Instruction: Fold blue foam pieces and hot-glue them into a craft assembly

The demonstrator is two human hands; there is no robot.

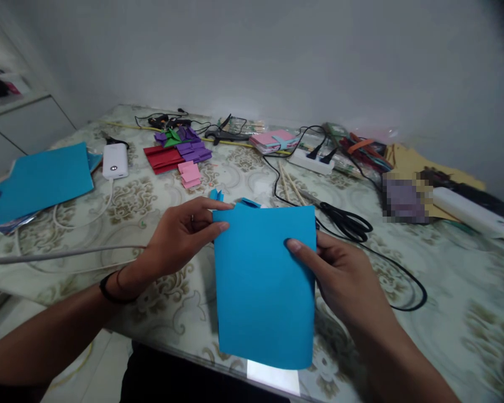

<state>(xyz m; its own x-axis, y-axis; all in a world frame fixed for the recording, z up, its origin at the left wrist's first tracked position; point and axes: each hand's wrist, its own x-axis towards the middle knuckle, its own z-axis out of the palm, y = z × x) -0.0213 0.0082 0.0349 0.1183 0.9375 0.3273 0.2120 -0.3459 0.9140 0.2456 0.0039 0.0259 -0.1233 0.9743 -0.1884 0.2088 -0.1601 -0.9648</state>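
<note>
A sheet of blue paper [264,291] is held up in front of me, over the near edge of the table. My left hand [189,229] pinches its upper left corner between thumb and fingers. At the right edge, my right hand [340,268] grips the sheet with the thumb on its face and the fingers behind. Just beyond the sheet's top edge lie small folded blue paper pieces [217,195], partly hidden. Wooden sticks [290,184] and black-handled scissors [344,218] lie past my right hand.
Folded red paper [163,159], purple paper [194,150] and pink paper [190,174] lie further back. Blue sheets [46,179] and a white power bank [115,161] are at left. A power strip [311,161] with black cables stands behind. A yellow sheet [441,173] lies at right.
</note>
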